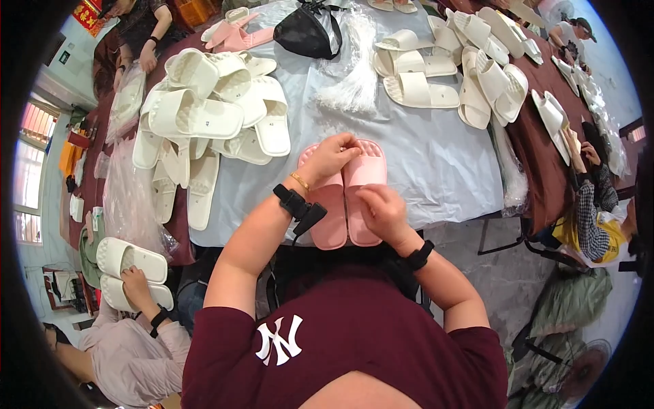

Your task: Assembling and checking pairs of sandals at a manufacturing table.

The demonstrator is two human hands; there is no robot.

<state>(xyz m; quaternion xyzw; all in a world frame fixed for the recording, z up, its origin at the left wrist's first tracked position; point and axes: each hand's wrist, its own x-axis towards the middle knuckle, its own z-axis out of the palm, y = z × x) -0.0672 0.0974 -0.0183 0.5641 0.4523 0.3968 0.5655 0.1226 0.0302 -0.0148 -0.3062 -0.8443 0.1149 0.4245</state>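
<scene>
A pair of pink slippers lies side by side at the near edge of the table: a left slipper (328, 218) and a right slipper (370, 163), their textured toe ends pointing away from me. My left hand (330, 160) is over the straps, its thumb and fingertips pinched together above the right slipper's toe end. Curled fingers of my right hand (385, 213) are above the right slipper's footbed, thumb and index closed. Whatever either pinch holds is too small to make out. Beyond the slippers lies a bundle of thin white strands (349, 92).
A heap of cream slippers (204, 112) covers the table's left, and more cream slippers (422, 88) stand right. A black bag (310, 31) and clear plastic sit farther back. At lower left, a co-worker's hand (137, 286) holds white slippers (129, 262). Other people work along both sides.
</scene>
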